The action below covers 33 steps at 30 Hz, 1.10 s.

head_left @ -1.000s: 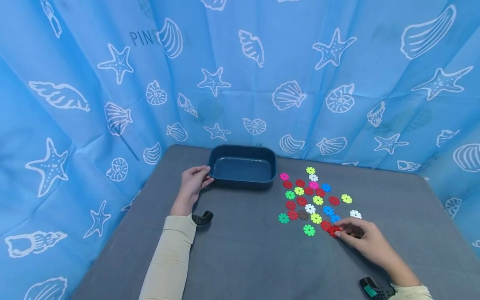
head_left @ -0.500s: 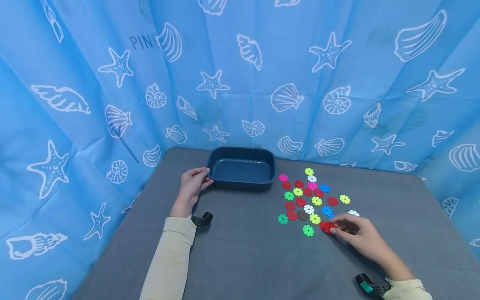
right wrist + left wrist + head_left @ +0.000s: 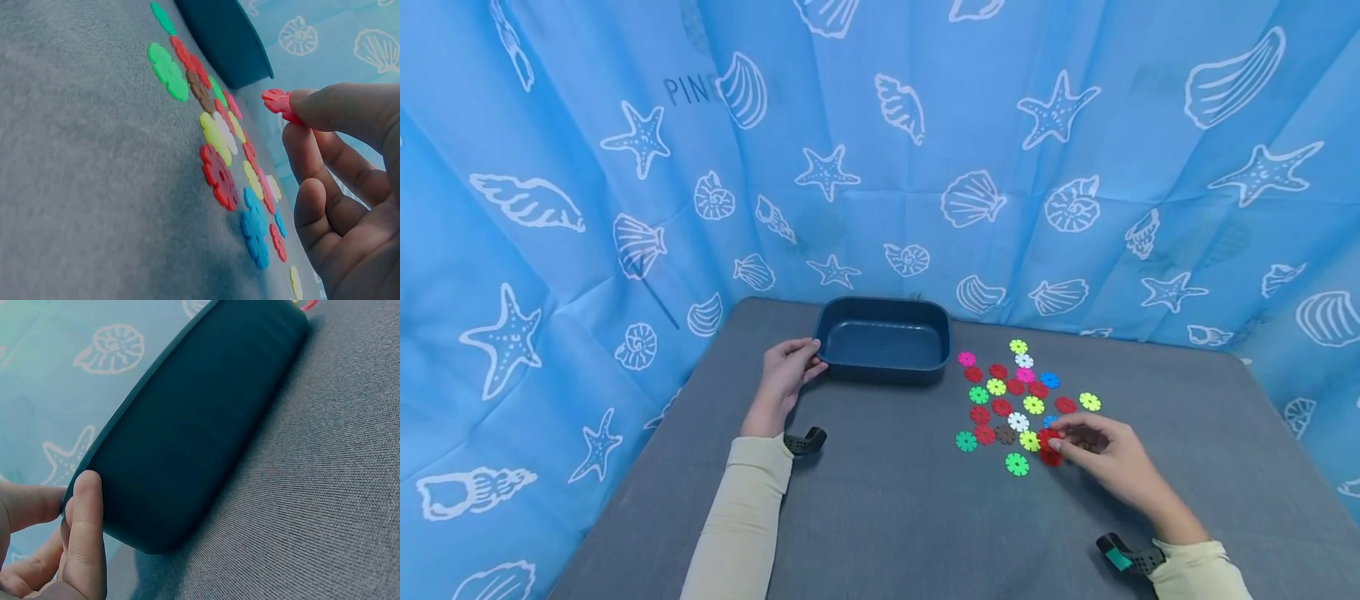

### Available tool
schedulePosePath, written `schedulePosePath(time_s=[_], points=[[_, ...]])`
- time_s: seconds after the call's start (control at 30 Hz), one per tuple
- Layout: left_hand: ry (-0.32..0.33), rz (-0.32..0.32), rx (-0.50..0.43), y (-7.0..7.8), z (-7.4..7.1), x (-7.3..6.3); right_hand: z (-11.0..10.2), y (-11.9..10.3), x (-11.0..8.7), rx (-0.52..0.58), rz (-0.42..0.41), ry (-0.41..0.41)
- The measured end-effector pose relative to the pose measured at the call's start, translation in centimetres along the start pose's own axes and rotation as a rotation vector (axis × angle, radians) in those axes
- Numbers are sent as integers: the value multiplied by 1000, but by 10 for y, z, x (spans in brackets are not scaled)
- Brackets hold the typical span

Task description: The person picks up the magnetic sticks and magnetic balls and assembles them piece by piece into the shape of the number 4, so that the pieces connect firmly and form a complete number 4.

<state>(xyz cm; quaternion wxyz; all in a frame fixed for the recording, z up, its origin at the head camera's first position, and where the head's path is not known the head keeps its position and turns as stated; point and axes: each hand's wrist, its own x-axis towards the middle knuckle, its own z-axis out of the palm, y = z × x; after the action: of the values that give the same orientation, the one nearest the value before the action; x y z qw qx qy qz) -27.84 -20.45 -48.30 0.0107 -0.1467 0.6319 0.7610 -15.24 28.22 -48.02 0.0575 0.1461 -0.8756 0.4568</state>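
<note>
At the left end of a dark blue rectangular plastic bin, my left hand pinches the rim between thumb and fingers; the left wrist view shows the bin's outer wall up close. My right hand holds a red notched snowflake disc between thumb and index finger, raised off the table. Just under it lies another red disc, with two blue discs beside it. In the head view, the hand partly hides some of these discs.
Several flat notched discs in green, yellow, white, pink, brown and red, such as a bright green disc, lie scattered right of the bin on the grey cloth-covered table. A blue curtain with white shell prints hangs behind and at the sides.
My right hand has moved left and slightly up with the red disc, which is lifted from the table. The left hand stays on the bin's rim, and the bin has not moved.
</note>
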Motion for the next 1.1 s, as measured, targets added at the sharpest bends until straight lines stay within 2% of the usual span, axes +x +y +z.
schedulePosePath(time_s=[0.47, 0.97, 1.1], points=[[4, -1, -4, 1, 1, -1, 4, -6, 23, 35, -38, 38], [5, 7, -9, -2, 1, 1, 17, -15, 46, 133, -16, 25], [4, 6, -6, -2, 0, 2, 23, -18, 55, 168, -38, 23]])
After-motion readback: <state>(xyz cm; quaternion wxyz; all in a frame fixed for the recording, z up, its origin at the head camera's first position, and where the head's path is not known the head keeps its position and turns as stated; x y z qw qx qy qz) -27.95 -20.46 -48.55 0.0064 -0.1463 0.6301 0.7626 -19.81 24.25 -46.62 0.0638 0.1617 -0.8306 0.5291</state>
